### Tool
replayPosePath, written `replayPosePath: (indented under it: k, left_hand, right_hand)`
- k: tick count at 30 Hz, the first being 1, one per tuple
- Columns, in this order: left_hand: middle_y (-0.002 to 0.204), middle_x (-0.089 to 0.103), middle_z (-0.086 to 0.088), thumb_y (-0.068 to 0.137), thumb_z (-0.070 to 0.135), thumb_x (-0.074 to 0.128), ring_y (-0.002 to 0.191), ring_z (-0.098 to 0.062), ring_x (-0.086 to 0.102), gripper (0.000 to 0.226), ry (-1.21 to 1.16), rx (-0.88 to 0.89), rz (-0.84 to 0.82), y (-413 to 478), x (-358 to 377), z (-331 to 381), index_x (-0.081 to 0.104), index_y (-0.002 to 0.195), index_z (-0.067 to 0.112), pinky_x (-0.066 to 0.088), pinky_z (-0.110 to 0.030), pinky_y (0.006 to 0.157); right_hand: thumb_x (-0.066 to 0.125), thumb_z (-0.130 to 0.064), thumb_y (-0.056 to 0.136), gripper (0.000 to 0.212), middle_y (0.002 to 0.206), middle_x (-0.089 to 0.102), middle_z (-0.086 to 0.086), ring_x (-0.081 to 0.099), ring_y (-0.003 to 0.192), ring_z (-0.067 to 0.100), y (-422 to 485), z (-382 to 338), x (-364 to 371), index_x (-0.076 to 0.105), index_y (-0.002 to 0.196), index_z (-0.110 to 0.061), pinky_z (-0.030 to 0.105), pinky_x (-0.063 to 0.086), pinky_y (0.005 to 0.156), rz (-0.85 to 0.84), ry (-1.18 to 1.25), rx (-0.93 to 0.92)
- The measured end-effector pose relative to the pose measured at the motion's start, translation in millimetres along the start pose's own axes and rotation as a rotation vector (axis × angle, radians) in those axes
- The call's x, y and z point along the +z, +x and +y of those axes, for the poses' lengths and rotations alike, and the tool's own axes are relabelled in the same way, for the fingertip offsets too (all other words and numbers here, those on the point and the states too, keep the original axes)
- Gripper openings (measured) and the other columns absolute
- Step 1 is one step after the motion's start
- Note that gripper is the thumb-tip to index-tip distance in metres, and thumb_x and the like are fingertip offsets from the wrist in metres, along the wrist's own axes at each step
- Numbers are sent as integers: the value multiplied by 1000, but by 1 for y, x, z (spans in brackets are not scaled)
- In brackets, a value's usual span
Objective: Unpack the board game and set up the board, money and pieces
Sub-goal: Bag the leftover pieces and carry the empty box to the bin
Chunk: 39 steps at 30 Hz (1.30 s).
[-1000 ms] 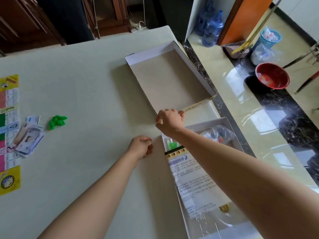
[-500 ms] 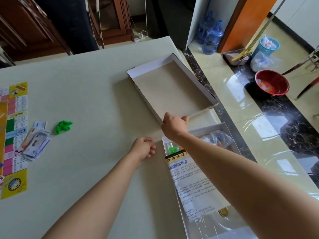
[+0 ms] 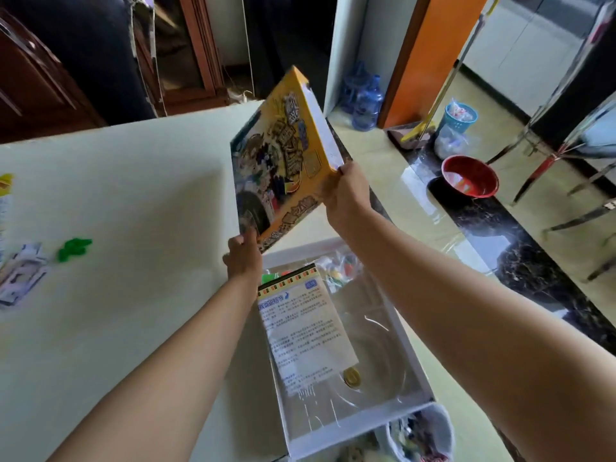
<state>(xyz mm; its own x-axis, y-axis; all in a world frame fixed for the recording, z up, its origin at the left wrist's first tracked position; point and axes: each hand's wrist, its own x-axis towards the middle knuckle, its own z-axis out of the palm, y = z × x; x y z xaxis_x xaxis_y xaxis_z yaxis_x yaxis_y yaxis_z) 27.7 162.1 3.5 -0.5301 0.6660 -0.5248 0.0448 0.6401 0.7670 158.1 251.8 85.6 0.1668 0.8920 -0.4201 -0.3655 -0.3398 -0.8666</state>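
Two hands held the yellow printed cardboard box lid up off the pale table, tilted on edge, picture face toward the camera. Left hand: grip pinched on the lid's lowest corner. Right hand: grip wrapped round the lid's right corner, fingertips hidden behind the card. Lid hung above the far end of the white cardboard box base, apparently clear of it.

Box base lay open at the table's right edge, close to the person. Inside:
- a white printed instruction sheet with a striped top band, lying flat on clear plastic film
- a round gold token at the sheet's near right corner
- a clear bag of small coloured pieces at the far end, beside the right forearm

Left across the table, well apart from the box: a small heap of green plastic pieces; a loose, blurred stack of paper money notes just left of it; the edge of the colourful game board at the frame margin.

On the glossy floor beyond the table: a round red basin, blue water bottles, a blue basket.
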Motion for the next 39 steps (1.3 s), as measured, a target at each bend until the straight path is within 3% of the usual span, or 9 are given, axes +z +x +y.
replayPosePath:
  k: [5,13,15,18,22,25,31,35,39]
  left_hand:
    - [127,51,-20,87,62,44,107,-38,56,68,-265,-208,246,-26,1,-17,40,129,8,49,-46,87]
    - [109,52,-6,93,50,54,92,-25,48,51,-273,-185,209,-95,14,-61,52,115,4,39,-29,69]
    - [112,58,-9,94,42,56,87,-24,51,41,-238,-122,203,-107,14,-76,52,112,5,39,-27,59]
    - [114,60,-12,95,37,56,96,-28,57,36,-174,-85,199,-125,12,-100,53,113,7,48,-33,76]
    - [106,66,-13,88,41,62,95,-32,64,29,-146,-77,201,-142,16,-134,56,94,13,53,-47,88]
    - [103,65,-12,85,46,61,95,-33,62,32,-67,-72,180,-152,26,-156,56,92,15,53,-50,88]
    - [102,66,-10,57,91,51,90,-30,64,73,54,-160,204,-109,26,-226,56,98,30,56,-49,80]
    - [108,59,-4,83,45,66,85,-21,58,45,141,-122,146,-171,12,-169,54,115,16,46,-29,68]
    - [110,59,-9,83,37,65,94,-26,59,45,89,-197,22,-171,10,-163,44,117,14,48,-35,75]
  right_hand:
    - [28,-10,92,29,38,32,0,32,36,14,-16,5,-68,25,64,-18,16,29,40,102,202,240]
    - [24,-3,81,28,32,23,-1,27,24,14,-61,26,-162,20,59,-19,10,28,37,139,206,399]
    - [24,1,75,29,33,25,-1,28,25,13,-79,28,-179,24,53,-18,10,28,37,110,86,412]
    - [28,-3,83,37,45,38,3,39,36,15,-88,46,-211,34,50,-17,15,31,34,77,-209,397]
    - [31,-40,90,35,93,55,18,55,86,29,-91,72,-244,44,69,-16,42,50,87,-34,-785,213]
    - [43,-63,90,59,86,61,13,59,79,29,-98,79,-263,56,71,-8,34,46,74,-48,-943,159]
    - [45,-62,90,60,90,62,13,60,77,25,-104,102,-276,57,83,-4,30,46,64,-84,-1049,170]
    - [51,-53,91,50,99,61,16,63,88,31,-106,106,-282,47,101,-5,43,53,77,-57,-1155,40]
    - [54,-44,90,50,88,70,24,69,79,35,-98,104,-285,66,87,5,45,55,72,-147,-1114,144]
